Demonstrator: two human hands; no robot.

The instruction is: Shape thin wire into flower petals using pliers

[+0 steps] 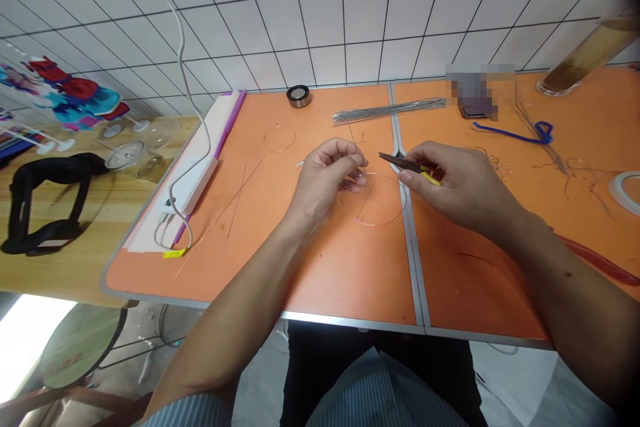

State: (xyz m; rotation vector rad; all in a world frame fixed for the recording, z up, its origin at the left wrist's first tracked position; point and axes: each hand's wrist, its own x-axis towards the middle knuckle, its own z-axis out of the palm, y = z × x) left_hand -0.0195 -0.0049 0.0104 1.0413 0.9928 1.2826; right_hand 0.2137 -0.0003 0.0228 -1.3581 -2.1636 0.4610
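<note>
My left hand (327,173) hovers over the orange table (300,267), its fingers pinched on a thin wire loop (385,213) that curves down and to the right of it. My right hand (450,183) is closed round yellow-handled pliers (407,165), whose dark jaws point left toward the left hand's fingertips. The jaw tips stand a short way from the wire. Both hands work near the seam between the two table halves.
A bundle of straight wires (390,110) lies at the back, with a small wire ring (279,138) and a tape roll (299,95) to its left. A white power strip (193,187) with cable sits at the left edge. Blue cord (525,133), loose wire scraps and a tape ring (627,190) lie right.
</note>
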